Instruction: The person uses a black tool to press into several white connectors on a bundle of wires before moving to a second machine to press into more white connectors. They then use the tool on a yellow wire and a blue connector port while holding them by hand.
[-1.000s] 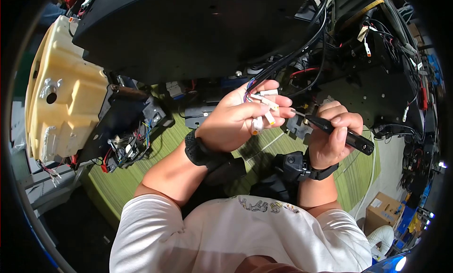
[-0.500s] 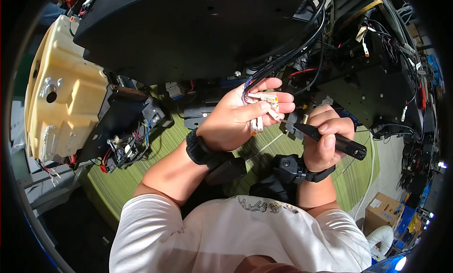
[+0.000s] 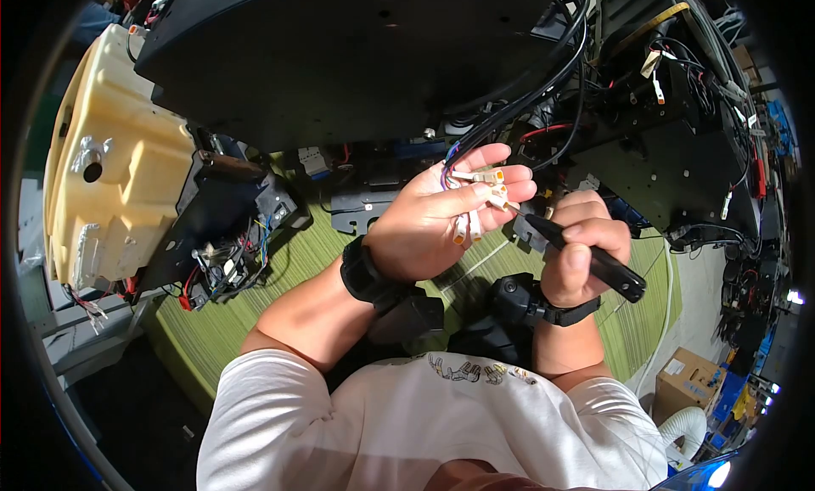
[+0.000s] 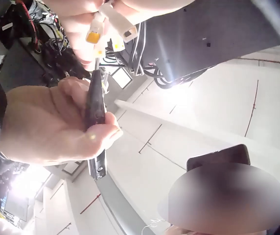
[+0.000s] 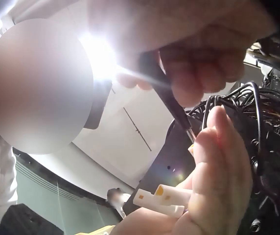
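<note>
My left hand [image 3: 407, 228] is palm up in the head view, its thumb pinning several white wire connectors [image 3: 487, 177] with orange ends against the fingers. Coloured wires from a black cable run into that bunch. A black pen-shaped probe [image 3: 615, 274] is gripped in my right hand [image 3: 564, 274], its thin metal tip right at one connector. In the left wrist view, the probe [image 4: 96, 100] points up toward connectors [image 4: 95, 32] hanging from the left fingers. The right wrist view shows two connectors [image 5: 167, 196] by the left hand, with the probe's tip partly hidden behind a fingertip.
A large black panel [image 3: 340, 67] overhangs beyond the hands, with black cables [image 3: 543, 88] draping past its right side. At left stands a yellowish moulded shell [image 3: 127, 168] with wired parts beside it. Green striped surface [image 3: 280, 279] lies below; a cardboard box [image 3: 686, 379] is at right.
The right hand and probe have moved left, bringing the tip to the connectors. The left thumb and fingers have shifted, fanning the connectors out with their orange ends showing more.
</note>
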Available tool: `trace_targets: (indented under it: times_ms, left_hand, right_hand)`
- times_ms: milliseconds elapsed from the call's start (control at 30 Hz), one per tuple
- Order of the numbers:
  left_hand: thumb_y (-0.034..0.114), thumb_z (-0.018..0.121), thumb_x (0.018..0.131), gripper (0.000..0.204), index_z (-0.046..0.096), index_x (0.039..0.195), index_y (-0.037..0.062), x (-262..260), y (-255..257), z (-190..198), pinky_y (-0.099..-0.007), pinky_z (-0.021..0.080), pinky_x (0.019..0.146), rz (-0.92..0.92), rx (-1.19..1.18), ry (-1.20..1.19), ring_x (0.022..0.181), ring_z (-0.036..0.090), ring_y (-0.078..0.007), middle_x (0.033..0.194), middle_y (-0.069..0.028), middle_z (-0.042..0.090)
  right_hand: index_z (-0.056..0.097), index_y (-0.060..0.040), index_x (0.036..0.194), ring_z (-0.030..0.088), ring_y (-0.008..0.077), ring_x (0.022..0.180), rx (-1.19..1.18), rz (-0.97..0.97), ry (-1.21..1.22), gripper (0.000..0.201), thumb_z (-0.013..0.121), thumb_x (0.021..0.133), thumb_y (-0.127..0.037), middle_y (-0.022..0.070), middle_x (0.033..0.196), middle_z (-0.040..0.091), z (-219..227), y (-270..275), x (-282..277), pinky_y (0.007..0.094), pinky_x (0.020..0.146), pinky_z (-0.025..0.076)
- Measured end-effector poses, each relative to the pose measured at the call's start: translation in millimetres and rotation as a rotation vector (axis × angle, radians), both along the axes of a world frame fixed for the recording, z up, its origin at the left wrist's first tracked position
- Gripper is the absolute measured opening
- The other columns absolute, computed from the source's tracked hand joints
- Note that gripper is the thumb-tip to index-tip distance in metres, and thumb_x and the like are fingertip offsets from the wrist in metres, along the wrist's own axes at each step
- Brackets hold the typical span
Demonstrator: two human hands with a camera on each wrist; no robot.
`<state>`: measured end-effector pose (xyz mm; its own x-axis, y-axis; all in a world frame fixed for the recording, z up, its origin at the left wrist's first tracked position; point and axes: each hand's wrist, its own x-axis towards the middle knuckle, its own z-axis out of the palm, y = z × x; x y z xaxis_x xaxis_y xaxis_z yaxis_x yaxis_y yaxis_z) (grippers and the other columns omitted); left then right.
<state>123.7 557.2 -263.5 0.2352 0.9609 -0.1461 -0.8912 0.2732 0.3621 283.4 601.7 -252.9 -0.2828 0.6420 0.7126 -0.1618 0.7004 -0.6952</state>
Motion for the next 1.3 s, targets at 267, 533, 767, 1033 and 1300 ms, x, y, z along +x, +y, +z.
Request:
trace_targets:
  times_ms: [267, 533, 767, 1033, 1300]
  left_hand:
    - [-0.002, 0.045, 0.082, 0.042, 0.036, 0.123, 0.0023, 1.4, 0.7, -5.7, -0.0303, 0.044, 0.082, -0.025, 0.060, -0.028, 0.103, 0.051, -0.0232, 0.115, -0.0148, 0.049]
    - [-0.004, 0.042, 0.082, 0.040, 0.037, 0.121, 0.0007, 2.9, 0.0, -5.1, -0.0346, 0.041, 0.089, 0.035, 0.063, 0.005, 0.112, 0.045, -0.0275, 0.118, -0.0180, 0.047]
    - [-0.008, 0.035, 0.083, 0.036, 0.039, 0.118, -0.0014, 0.9, 4.1, -3.8, -0.0377, 0.036, 0.097, 0.259, -0.068, -0.060, 0.118, 0.038, -0.0314, 0.122, -0.0181, 0.043]
    - [-0.008, 0.032, 0.083, 0.036, 0.039, 0.118, -0.0009, 2.6, 3.2, 0.3, -0.0379, 0.033, 0.099, 0.234, -0.132, -0.158, 0.120, 0.037, -0.0291, 0.122, -0.0153, 0.044]
    - [-0.009, 0.031, 0.083, 0.038, 0.038, 0.119, -0.0013, 4.2, 2.8, 1.9, -0.0393, 0.030, 0.101, 0.253, -0.159, -0.219, 0.120, 0.035, -0.0305, 0.123, -0.0163, 0.042]
  right_hand:
    - [0.046, -0.0028, 0.082, 0.047, 0.0180, 0.060, -0.035, -0.004, 0.006, 0.018, 0.055, 0.079, -0.017, 0.0090, 0.065, 0.051, -4.8, 2.6, -3.9, 0.0294, 0.058, 0.039]
    - [0.046, -0.0023, 0.081, 0.047, 0.0178, 0.060, -0.112, -0.074, 0.112, 0.016, 0.056, 0.077, -0.015, 0.0091, 0.068, 0.052, -3.3, 0.0, -5.1, 0.0284, 0.058, 0.039]
    - [0.047, -0.0039, 0.079, 0.049, 0.0193, 0.056, -0.021, 0.118, -0.002, 0.017, 0.058, 0.077, -0.017, 0.0083, 0.061, 0.052, -1.8, -2.9, -3.5, 0.0293, 0.053, 0.040]
    - [0.048, -0.0036, 0.078, 0.050, 0.0201, 0.056, -0.021, 0.075, -0.022, 0.015, 0.059, 0.076, -0.014, 0.0085, 0.062, 0.053, -5.6, -3.8, -9.6, 0.0303, 0.055, 0.041]
    - [0.049, -0.0032, 0.078, 0.052, 0.0225, 0.058, 0.114, 0.032, -0.149, 0.015, 0.061, 0.074, -0.011, 0.0097, 0.065, 0.053, -8.8, -0.2, -13.3, 0.0312, 0.056, 0.043]
